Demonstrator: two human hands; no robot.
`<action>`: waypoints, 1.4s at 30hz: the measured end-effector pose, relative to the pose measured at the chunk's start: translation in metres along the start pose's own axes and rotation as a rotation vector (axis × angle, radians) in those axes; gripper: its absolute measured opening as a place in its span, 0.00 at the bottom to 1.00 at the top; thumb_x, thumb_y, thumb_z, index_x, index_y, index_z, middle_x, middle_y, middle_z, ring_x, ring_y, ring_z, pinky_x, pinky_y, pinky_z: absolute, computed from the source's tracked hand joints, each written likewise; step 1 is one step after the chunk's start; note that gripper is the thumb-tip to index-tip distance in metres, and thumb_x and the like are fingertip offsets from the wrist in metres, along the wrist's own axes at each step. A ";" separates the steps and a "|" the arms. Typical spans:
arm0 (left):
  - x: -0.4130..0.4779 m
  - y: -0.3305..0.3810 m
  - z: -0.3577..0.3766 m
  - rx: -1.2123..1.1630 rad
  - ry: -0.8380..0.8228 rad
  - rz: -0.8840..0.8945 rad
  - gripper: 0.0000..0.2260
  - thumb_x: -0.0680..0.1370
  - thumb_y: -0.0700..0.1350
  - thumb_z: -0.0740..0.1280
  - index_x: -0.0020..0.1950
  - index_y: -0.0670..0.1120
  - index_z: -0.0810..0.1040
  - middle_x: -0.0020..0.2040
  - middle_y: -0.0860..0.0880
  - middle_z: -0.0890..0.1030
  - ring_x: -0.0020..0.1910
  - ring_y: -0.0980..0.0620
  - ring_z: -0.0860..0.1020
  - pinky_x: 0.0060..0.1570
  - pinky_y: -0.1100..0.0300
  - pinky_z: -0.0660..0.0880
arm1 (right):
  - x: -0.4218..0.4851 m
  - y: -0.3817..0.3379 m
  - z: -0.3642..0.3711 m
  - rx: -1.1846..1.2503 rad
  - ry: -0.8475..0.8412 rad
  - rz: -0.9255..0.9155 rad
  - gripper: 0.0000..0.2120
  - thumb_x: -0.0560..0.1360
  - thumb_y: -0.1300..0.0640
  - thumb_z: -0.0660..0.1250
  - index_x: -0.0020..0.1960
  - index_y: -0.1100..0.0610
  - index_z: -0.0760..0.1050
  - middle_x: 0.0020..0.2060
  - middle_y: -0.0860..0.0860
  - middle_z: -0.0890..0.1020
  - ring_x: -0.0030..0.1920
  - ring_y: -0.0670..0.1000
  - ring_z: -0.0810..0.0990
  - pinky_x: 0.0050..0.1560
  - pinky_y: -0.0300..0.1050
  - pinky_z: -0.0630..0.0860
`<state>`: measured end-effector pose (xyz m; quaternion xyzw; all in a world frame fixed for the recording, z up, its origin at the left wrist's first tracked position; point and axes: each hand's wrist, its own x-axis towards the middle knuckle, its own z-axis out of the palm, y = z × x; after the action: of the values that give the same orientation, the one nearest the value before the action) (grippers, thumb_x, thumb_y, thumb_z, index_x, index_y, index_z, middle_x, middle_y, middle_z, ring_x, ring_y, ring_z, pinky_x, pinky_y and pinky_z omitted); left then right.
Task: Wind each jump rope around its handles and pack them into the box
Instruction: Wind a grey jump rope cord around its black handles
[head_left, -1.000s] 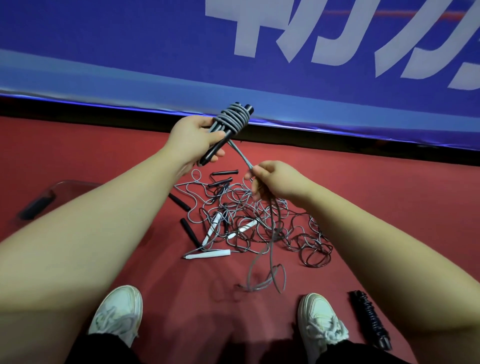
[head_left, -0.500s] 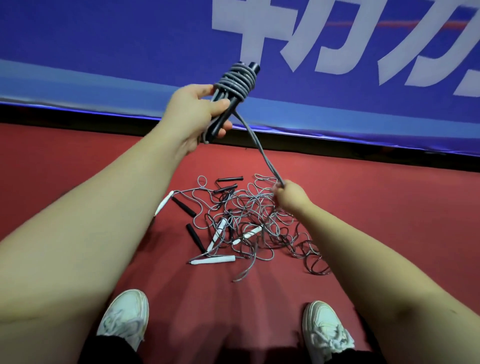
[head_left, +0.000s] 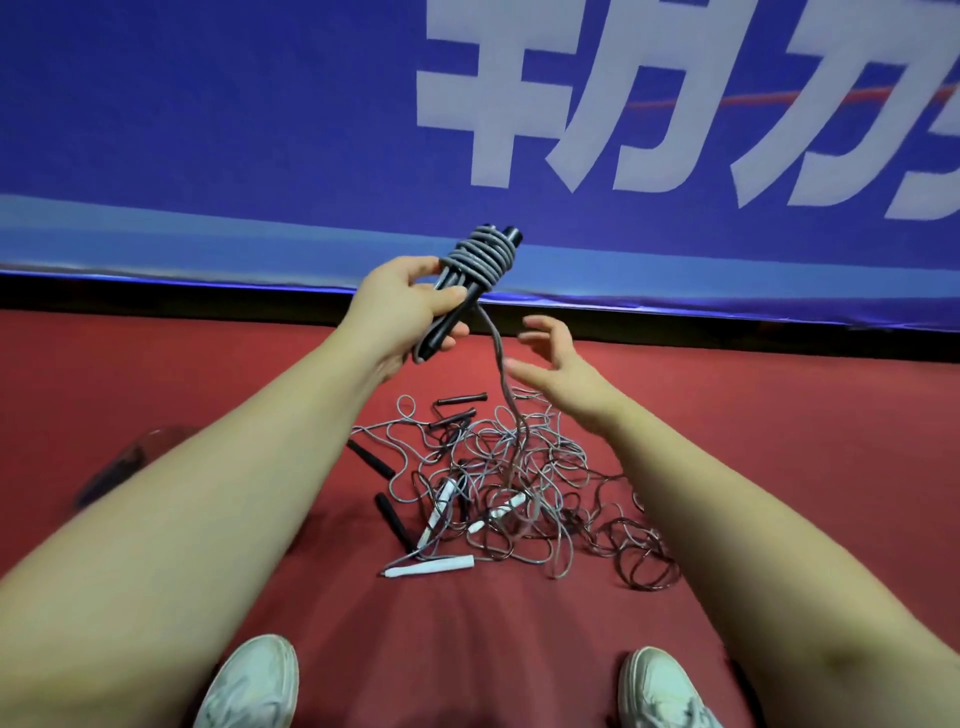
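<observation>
My left hand (head_left: 402, 304) grips a pair of black jump-rope handles (head_left: 457, 306) held together, with grey cord coiled around their upper end (head_left: 480, 254). The loose grey tail (head_left: 501, 374) hangs from the coil down into a tangled pile of jump ropes (head_left: 498, 483) on the red floor. My right hand (head_left: 558, 371) hovers just right of the hanging tail, fingers spread, holding nothing. The pile holds black handles (head_left: 371, 460) and white handles (head_left: 431, 566). A transparent box (head_left: 130, 457) shows partly behind my left forearm.
A blue banner (head_left: 260, 130) with white characters runs along the back, above a dark strip at the floor's edge. My two white shoes (head_left: 249, 686) stand at the bottom of the view, near the pile.
My right hand let go of the grey cord and rose toward the handles with fingers spread. My left hand dropped slightly with the wound handles.
</observation>
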<state>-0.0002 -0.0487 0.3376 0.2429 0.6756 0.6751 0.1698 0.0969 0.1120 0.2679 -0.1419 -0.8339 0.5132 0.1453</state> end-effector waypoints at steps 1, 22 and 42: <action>0.000 -0.001 0.002 -0.003 -0.007 -0.003 0.20 0.77 0.36 0.66 0.69 0.41 0.69 0.44 0.44 0.81 0.27 0.53 0.81 0.25 0.63 0.76 | 0.003 -0.013 0.009 0.011 0.071 -0.082 0.22 0.75 0.55 0.68 0.66 0.53 0.64 0.61 0.52 0.72 0.64 0.48 0.70 0.63 0.45 0.69; 0.014 -0.008 -0.035 0.043 0.178 0.136 0.16 0.78 0.36 0.65 0.65 0.43 0.68 0.44 0.46 0.77 0.24 0.57 0.78 0.25 0.63 0.75 | 0.008 0.038 0.015 -0.178 -0.005 0.290 0.12 0.80 0.65 0.55 0.39 0.55 0.67 0.36 0.52 0.77 0.35 0.49 0.76 0.41 0.43 0.73; 0.010 -0.010 -0.022 0.024 0.096 0.074 0.20 0.78 0.36 0.65 0.69 0.42 0.65 0.44 0.46 0.78 0.27 0.55 0.79 0.26 0.62 0.76 | -0.007 0.050 0.017 -0.016 -0.341 0.336 0.32 0.73 0.65 0.64 0.73 0.53 0.58 0.71 0.54 0.64 0.69 0.52 0.64 0.67 0.45 0.62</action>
<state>-0.0222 -0.0609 0.3289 0.2372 0.6814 0.6837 0.1094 0.1010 0.1172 0.2146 -0.1914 -0.8150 0.5400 -0.0861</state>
